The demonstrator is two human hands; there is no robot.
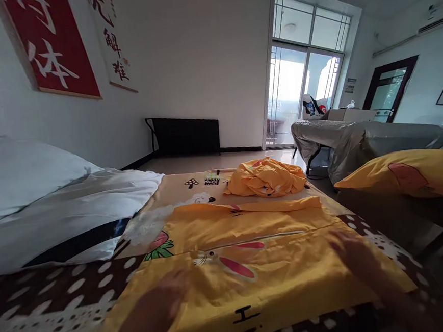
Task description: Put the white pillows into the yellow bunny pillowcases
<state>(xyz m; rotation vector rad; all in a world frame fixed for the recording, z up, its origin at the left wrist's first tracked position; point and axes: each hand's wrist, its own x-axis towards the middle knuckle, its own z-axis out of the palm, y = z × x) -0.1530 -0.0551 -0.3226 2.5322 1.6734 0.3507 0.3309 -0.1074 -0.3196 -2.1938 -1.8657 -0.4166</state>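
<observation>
A yellow pillowcase [287, 268] with rabbit prints lies spread flat on the bed in front of me. A long slit runs across its middle, and its far edge is partly folded over. My left hand [166, 295] is over its left part, smeared by motion, so its fingers cannot be made out. On the right side, my right hand [349, 250] is over the cloth with its fingers apart, also somewhat blurred. Nothing shows in its grasp. Beyond the pillowcase sits a bunched orange-yellow cloth [266, 178].
White pillows [56, 209] are piled on the left of the patterned bed sheet [81, 289]. At the right, a yellow pillow [417, 171] rests on something dark. Plastic-covered furniture [368, 136] stands behind it. A black folded panel [186, 135] leans on the far wall.
</observation>
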